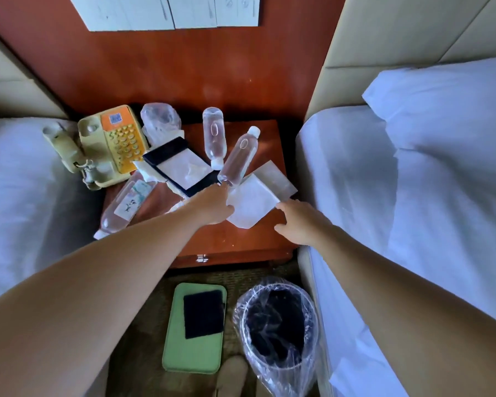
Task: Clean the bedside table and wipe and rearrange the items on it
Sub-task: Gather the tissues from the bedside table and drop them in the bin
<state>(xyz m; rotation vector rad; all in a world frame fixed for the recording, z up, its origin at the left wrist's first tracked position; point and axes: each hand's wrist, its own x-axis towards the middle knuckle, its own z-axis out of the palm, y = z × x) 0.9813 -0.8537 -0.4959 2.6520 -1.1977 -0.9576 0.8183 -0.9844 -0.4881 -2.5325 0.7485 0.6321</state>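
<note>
low in the frame, on the floor, the plastic-lined bin (278,325) shows only a dark inside; beside it the green tray (195,353) holds a dark cloth (203,313). mid-frame on the bedside table (241,242), the left hand (212,207) rests on the white paper square (252,206), grip unclear; the right hand (298,222), fingers loosely spread, nears its right corner. clearing looks barely begun: next, lift the square away, then the toppled bottles (214,136) of clear liquid.

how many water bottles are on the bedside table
3, all lying down: labelled bottle at the table's front left, back bottle in the middle, slanted bottle right of it, its base near the left hand. None looks hidden.
</note>
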